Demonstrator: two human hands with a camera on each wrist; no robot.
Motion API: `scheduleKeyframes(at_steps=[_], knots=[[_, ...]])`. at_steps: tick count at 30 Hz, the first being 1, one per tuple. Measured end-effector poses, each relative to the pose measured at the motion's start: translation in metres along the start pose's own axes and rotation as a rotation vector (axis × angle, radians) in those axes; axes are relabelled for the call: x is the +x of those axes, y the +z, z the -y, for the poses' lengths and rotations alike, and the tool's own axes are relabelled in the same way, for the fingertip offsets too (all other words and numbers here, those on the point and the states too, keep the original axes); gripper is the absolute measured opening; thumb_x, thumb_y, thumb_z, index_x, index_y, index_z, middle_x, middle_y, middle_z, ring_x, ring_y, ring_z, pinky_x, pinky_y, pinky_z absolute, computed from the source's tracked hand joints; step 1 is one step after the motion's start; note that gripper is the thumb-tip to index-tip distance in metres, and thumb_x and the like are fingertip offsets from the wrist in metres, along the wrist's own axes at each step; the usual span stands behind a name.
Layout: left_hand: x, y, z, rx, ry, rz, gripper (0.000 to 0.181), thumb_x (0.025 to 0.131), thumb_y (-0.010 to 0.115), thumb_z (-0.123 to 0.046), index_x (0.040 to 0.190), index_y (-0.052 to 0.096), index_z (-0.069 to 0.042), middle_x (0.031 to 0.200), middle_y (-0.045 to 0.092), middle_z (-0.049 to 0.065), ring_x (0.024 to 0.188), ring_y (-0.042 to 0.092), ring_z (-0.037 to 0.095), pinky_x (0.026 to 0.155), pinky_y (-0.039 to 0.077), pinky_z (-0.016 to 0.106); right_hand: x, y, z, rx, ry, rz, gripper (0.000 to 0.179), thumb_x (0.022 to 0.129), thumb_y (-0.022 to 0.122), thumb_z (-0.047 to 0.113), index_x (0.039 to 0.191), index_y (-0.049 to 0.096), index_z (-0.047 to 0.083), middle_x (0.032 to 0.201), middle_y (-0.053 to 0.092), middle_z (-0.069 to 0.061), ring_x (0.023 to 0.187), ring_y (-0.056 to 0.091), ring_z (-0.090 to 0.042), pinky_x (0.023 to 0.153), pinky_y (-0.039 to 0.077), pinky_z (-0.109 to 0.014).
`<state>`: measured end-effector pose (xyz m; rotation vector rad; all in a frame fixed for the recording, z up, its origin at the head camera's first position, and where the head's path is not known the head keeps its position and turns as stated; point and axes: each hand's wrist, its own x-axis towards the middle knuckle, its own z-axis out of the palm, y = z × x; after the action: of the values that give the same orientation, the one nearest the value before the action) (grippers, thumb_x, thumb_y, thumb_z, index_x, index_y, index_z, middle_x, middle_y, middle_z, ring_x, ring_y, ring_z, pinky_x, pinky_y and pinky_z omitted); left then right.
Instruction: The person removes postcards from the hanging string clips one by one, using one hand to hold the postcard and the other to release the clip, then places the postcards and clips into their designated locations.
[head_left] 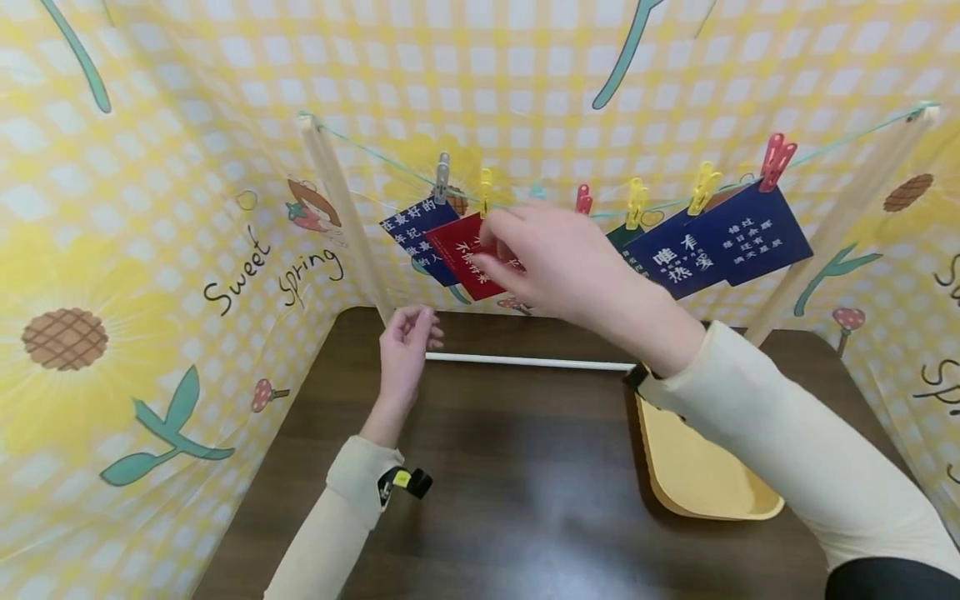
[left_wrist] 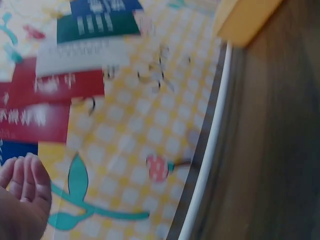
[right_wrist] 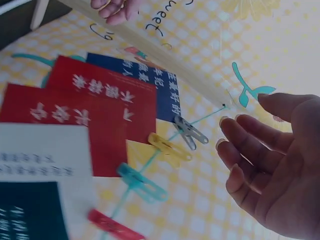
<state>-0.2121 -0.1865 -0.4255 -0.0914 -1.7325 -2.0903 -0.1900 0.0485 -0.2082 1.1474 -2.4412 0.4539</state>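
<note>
My right hand [head_left: 562, 258] is raised in front of a row of cards, fingers loosely bent and holding nothing, as the right wrist view shows. Overlapping cards hang from a thin green string [right_wrist: 210, 114]: a navy card [right_wrist: 165, 92], two red cards, a white card [right_wrist: 45, 150], a dark green card [right_wrist: 30, 210] and navy ones at the right. Along the string sit a grey clothespin [head_left: 442, 177], a yellow clothespin [right_wrist: 172, 148], a teal clothespin [right_wrist: 142, 182] and several more. My left hand [head_left: 405, 346], fingers relaxed and empty, is near the left post's foot.
Two wooden posts, the left post [head_left: 341, 208] and right post [head_left: 862, 200], carry the string. A white rod [head_left: 525, 361] runs low between them. On the brown table [head_left: 487, 475], a yellow tray [head_left: 705, 467] lies partly under my right forearm. Checked cloth [head_left: 225, 183] surrounds the table.
</note>
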Motion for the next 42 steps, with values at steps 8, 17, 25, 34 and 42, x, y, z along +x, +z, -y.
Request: scheduleKeyframes(at_steps=[8, 17, 25, 34, 42], knots=[[0.032, -0.002, 0.003, -0.019, 0.042, -0.062, 0.035, 0.105, 0.063, -0.012, 0.130, 0.062, 0.013, 0.113, 0.076, 0.011, 0.080, 0.072, 0.012, 0.070, 0.061, 0.023, 0.061, -0.006, -0.022, 0.071, 0.092, 0.068, 0.027, 0.104, 0.065, 0.026, 0.118, 0.066, 0.003, 0.114, 0.074, -0.014, 0.104, 0.068, -0.028, 0.085, 0.058, -0.038], [0.049, 0.006, -0.009, -0.113, 0.057, -0.132, 0.034, 0.103, 0.064, -0.007, 0.133, 0.062, 0.009, 0.110, 0.074, 0.002, 0.079, 0.071, 0.013, 0.069, 0.059, 0.022, 0.101, -0.002, -0.039, 0.234, 0.210, 0.185, 0.054, 0.104, 0.066, 0.036, 0.144, 0.050, 0.003, 0.142, 0.062, -0.015, 0.135, 0.055, -0.029, 0.113, 0.047, -0.040], [0.054, 0.011, -0.013, -0.138, 0.045, -0.117, 0.030, 0.103, 0.064, -0.003, 0.132, 0.064, 0.005, 0.105, 0.071, 0.001, 0.076, 0.070, 0.011, 0.067, 0.059, 0.021, 0.116, 0.005, -0.045, 0.324, 0.280, 0.276, 0.058, 0.104, 0.066, 0.035, 0.149, 0.049, 0.004, 0.142, 0.064, -0.011, 0.135, 0.057, -0.025, 0.112, 0.047, -0.038], [0.057, 0.018, -0.016, -0.189, 0.103, -0.099, 0.011, 0.101, 0.063, 0.004, 0.106, 0.068, -0.005, 0.088, 0.071, 0.002, 0.068, 0.069, 0.012, 0.065, 0.059, 0.022, 0.121, 0.012, -0.051, 0.458, 0.326, 0.255, 0.050, 0.103, 0.068, 0.034, 0.144, 0.054, 0.008, 0.136, 0.068, -0.009, 0.126, 0.062, -0.020, 0.107, 0.050, -0.036], [0.060, 0.020, -0.017, -0.193, 0.162, -0.103, 0.017, 0.099, 0.064, 0.006, 0.093, 0.067, -0.010, 0.079, 0.071, 0.002, 0.064, 0.067, 0.011, 0.063, 0.059, 0.022, 0.120, 0.015, -0.057, 0.496, 0.332, 0.216, 0.044, 0.102, 0.069, 0.033, 0.135, 0.058, 0.006, 0.128, 0.069, -0.007, 0.120, 0.061, -0.018, 0.102, 0.050, -0.033]])
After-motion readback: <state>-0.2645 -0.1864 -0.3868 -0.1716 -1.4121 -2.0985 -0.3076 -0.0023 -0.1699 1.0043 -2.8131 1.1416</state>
